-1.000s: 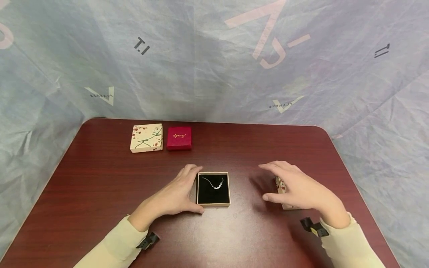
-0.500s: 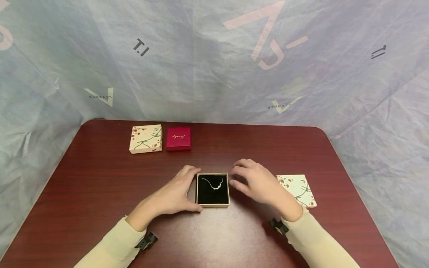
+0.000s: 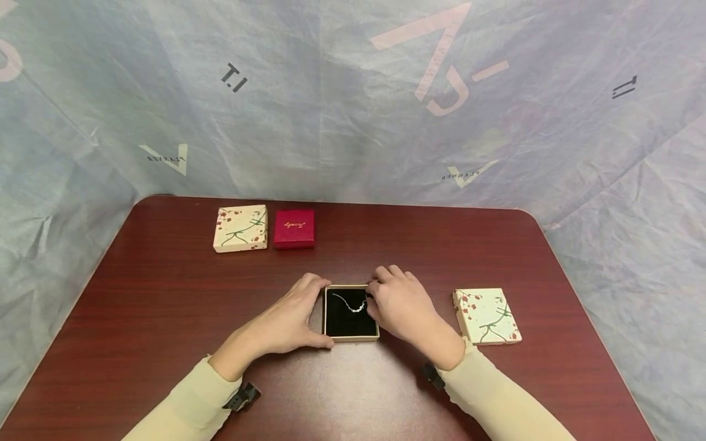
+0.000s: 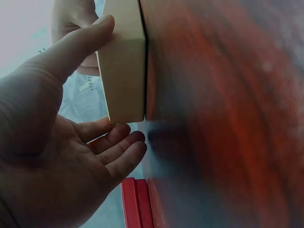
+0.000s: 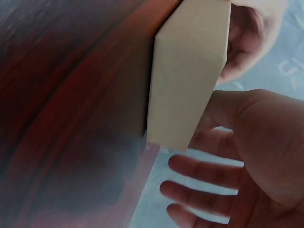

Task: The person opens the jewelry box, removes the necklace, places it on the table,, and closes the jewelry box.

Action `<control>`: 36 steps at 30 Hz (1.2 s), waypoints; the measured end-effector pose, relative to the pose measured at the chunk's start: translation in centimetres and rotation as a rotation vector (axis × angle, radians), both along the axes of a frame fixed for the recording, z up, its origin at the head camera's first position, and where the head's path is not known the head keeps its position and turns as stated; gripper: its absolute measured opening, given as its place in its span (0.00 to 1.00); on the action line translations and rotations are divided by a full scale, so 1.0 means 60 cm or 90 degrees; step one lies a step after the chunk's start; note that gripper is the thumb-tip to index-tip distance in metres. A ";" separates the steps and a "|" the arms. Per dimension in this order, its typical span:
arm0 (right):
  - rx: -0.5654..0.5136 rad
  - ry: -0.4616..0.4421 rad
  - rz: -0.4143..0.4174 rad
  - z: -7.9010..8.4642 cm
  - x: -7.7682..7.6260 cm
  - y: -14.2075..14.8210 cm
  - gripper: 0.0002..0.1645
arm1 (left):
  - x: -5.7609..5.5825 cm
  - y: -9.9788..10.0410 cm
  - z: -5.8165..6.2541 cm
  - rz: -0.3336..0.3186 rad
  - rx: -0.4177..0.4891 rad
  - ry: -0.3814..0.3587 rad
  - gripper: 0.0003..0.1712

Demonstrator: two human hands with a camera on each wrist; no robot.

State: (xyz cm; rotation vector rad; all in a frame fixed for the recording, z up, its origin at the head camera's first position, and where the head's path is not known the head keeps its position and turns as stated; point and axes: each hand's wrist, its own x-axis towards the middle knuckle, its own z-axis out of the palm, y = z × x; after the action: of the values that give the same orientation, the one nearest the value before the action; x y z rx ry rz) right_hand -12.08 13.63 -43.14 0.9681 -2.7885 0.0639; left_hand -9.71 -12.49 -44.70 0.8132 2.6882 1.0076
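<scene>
An uncovered cream-edged jewelry box [image 3: 351, 339] sits on the table with a black cushion [image 3: 347, 324] inside. Across the cushion curves a fine silver chain [image 3: 356, 309] with small sparkling stones. My left hand [image 3: 287, 318] holds the box at its left side, thumb at the near wall and fingertips at the far one. In the head view my right hand [image 3: 405, 309] reaches over the right rim, thumb and index finger at the chain's right end. The box wall [image 5: 185, 76] hides those tips in the right wrist view, so I cannot tell whether they pinch the chain.
A flower-printed lid [image 3: 488, 315] lies on the table to the right. Toward the back left stand a flower-printed box [image 3: 241, 229] and a red box [image 3: 295, 229] with gold lettering. A pale printed cloth [image 3: 331, 122] hangs behind the dark red table [image 3: 419, 239].
My right hand has moved left from above the flower-printed lid to the box's right rim, uncovering the lid. My left hand has stayed on the box.
</scene>
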 end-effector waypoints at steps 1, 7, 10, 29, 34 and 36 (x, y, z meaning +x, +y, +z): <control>0.009 0.006 -0.007 0.000 0.001 -0.003 0.04 | 0.000 0.000 0.000 0.000 0.000 -0.001 0.60; 0.038 0.003 -0.055 -0.003 0.003 -0.018 0.02 | 0.001 0.001 0.003 -0.003 0.002 -0.008 0.58; 0.034 -0.012 -0.069 -0.004 0.000 -0.022 0.02 | 0.001 0.002 0.005 -0.003 0.004 -0.010 0.58; -0.111 0.004 0.032 -0.007 -0.011 -0.002 0.08 | 0.002 0.004 0.007 0.009 0.000 -0.006 0.58; -0.127 0.009 0.056 0.001 -0.012 0.005 0.08 | 0.001 0.006 0.007 0.011 0.000 -0.010 0.59; -0.131 0.000 0.066 0.003 -0.011 0.008 0.06 | 0.001 0.006 0.007 0.012 -0.001 -0.012 0.59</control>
State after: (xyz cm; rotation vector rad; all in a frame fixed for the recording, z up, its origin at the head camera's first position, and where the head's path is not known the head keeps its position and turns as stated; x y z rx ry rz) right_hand -12.77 14.13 -42.97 1.0580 -2.6635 0.3575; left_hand -9.66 -12.15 -44.28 0.7764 2.6860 1.0110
